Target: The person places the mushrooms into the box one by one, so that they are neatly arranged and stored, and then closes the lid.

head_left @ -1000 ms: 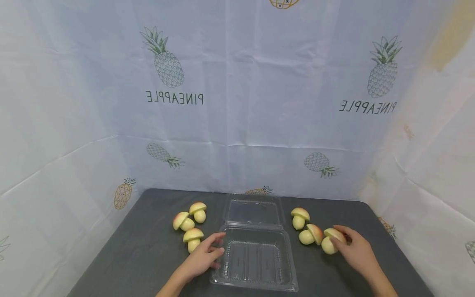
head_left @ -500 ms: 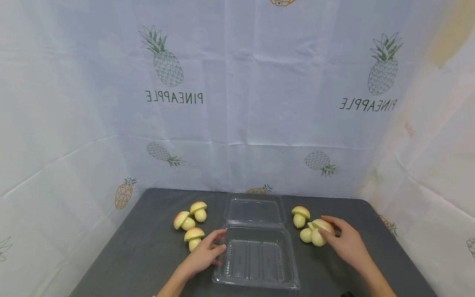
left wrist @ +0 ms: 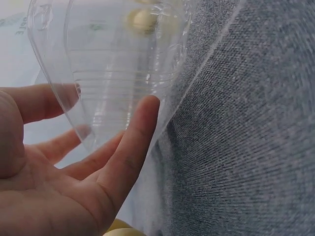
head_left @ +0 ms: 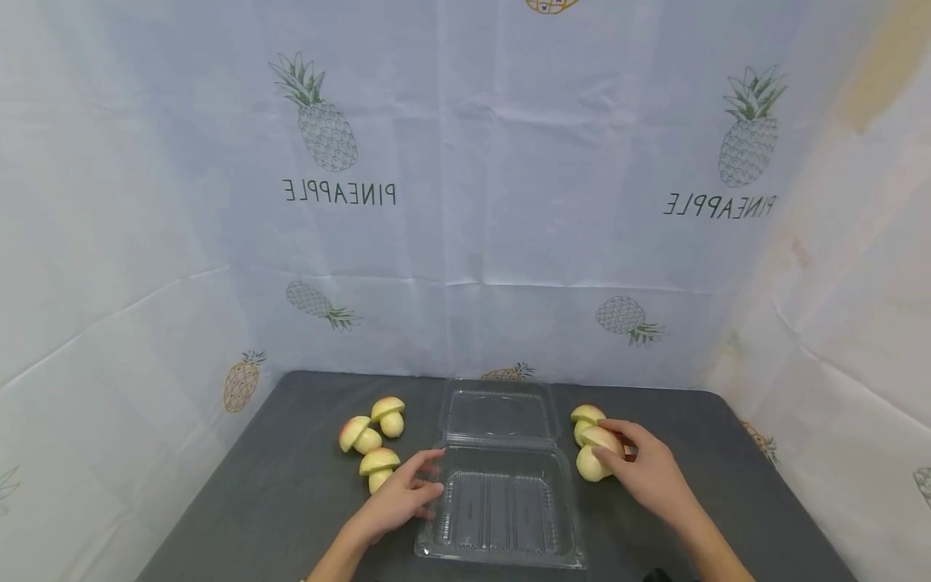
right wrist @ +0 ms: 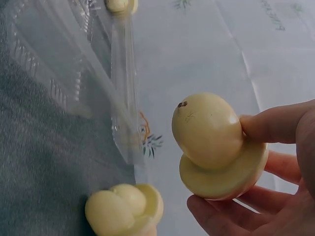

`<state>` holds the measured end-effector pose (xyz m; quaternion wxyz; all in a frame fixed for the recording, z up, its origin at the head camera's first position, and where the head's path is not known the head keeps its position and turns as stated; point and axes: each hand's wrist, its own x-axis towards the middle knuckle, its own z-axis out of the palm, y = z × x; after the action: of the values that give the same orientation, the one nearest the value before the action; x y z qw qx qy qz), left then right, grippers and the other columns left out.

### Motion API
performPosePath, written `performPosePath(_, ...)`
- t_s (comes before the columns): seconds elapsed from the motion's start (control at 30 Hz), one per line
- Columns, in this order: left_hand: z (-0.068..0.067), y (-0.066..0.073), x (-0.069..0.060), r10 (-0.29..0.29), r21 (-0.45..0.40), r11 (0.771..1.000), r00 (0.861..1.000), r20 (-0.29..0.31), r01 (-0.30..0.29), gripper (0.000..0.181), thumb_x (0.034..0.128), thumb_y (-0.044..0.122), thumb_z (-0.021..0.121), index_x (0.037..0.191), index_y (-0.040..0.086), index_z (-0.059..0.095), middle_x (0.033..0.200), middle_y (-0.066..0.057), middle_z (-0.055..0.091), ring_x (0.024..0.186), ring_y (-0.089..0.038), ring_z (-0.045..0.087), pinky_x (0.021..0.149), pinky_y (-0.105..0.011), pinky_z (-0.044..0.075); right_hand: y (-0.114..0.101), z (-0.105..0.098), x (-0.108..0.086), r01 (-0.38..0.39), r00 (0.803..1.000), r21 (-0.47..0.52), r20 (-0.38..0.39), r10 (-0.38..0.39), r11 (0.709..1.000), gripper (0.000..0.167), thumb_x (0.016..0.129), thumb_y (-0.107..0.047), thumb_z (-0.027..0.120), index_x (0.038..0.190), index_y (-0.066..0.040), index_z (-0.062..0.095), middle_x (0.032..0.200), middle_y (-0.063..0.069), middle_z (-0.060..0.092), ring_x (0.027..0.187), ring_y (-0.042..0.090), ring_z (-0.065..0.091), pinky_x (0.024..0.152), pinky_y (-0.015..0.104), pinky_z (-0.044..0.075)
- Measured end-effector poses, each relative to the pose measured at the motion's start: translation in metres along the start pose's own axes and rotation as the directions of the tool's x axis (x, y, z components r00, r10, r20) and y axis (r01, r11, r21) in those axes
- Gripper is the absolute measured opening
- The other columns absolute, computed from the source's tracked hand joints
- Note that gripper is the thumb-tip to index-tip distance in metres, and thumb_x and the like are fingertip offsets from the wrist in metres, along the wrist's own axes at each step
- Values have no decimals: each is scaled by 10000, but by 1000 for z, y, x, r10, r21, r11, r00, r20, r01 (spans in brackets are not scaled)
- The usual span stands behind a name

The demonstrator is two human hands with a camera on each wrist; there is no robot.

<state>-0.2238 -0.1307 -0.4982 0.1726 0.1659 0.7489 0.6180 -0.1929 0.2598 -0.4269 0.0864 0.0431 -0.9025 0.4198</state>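
One yellow mushroom-shaped piece (head_left: 596, 459): pinching it w/ R hand (head_left: 647, 475), thumb vs fingers. Holding L hand (head_left: 396, 503) relaxed at L edge of clear plastic clamshell box (head_left: 502, 558)

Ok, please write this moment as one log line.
right hand: holds mushroom-shaped piece | left hand: at clear container, left side | lid: open | three pieces: left of container
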Motion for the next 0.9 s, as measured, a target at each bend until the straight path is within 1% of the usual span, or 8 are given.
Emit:
performPosePath(0.1,0,0,-1,7,-4,1000,1000,1,-7,603,1010,120,628,1536,4,359,1376,-307,442,1071,-313,628,754,-442,614,-7,4,0,-10,1000,28,17,10,1000,529,951,-303,748,1385,-45,591,1333,185,586,1141,336,613,735,266,566)
performPosePath(0.17,0,1,-1,15,-6,1000,1000,3,-15,606,1004,115,637,1531,-5,362,1369,-306,451,1069,-306,626,758,-446,613,-11,7,0,-3,1000,47,22,2,999,522,950,-286,750,1382,-40,591,1325,184,590,1142,342,615,733,268,568)
performPosePath(0.33,-2,3,1,13,3,1000,1000,19,-13,610,1002,111,644,1526,-14,360,1365,-297,459,1068,-284,621,770,-446,608,-17,16,3,67,998,59,3,-68,996,498,942,-246,761,1373,-50,607,1309,151,612,1139,310,614,785,280,569)
performPosePath(0.47,-2,3,2,-1,8,1000,1000,27,1,610,1007,106,637,1533,-11,352,1371,-293,458,1069,-273,619,770,-451,607,-20,24,6,96,995,64,5,-97,993,487,941,-243,762,1370,-66,614,1288,119,625,1079,249,623,801,284,566)
performPosePath(0.57,-2,3,3,-10,3,1000,1000,29,10,612,1010,104,632,1540,-3,346,1375,-289,459,1071,-272,618,772,-456,607,-24,29,7,93,995,85,22,-95,992,478,940,-243,764,1364,-75,619,1265,99,633,1035,227,621,778,284,566)
performPosePath(0.7,-2,3,2,-17,-6,1000,999,31,17,618,1010,102,631,1546,3,339,1380,-285,455,1078,-278,617,775,-460,607,-31,36,9,85,995,128,49,-92,988,469,930,-245,776,1349,-91,631,1232,86,631,1035,249,623,742,274,570)
performPosePath(0.77,-2,3,2,-16,-5,1000,999,30,16,620,1008,101,632,1546,2,339,1382,-285,454,1079,-277,616,775,-459,607,-34,41,10,89,992,157,69,-101,984,472,930,-229,776,1350,-77,624,1239,90,625,1065,260,624,766,267,574)
performPosePath(0.9,-2,3,1,-15,-2,1000,1000,26,15,621,1003,98,637,1542,0,343,1375,-282,460,1064,-262,614,774,-455,608,-38,52,12,101,986,181,111,-122,978,472,937,-206,765,1359,-61,611,1285,82,624,1112,238,626,821,265,567)
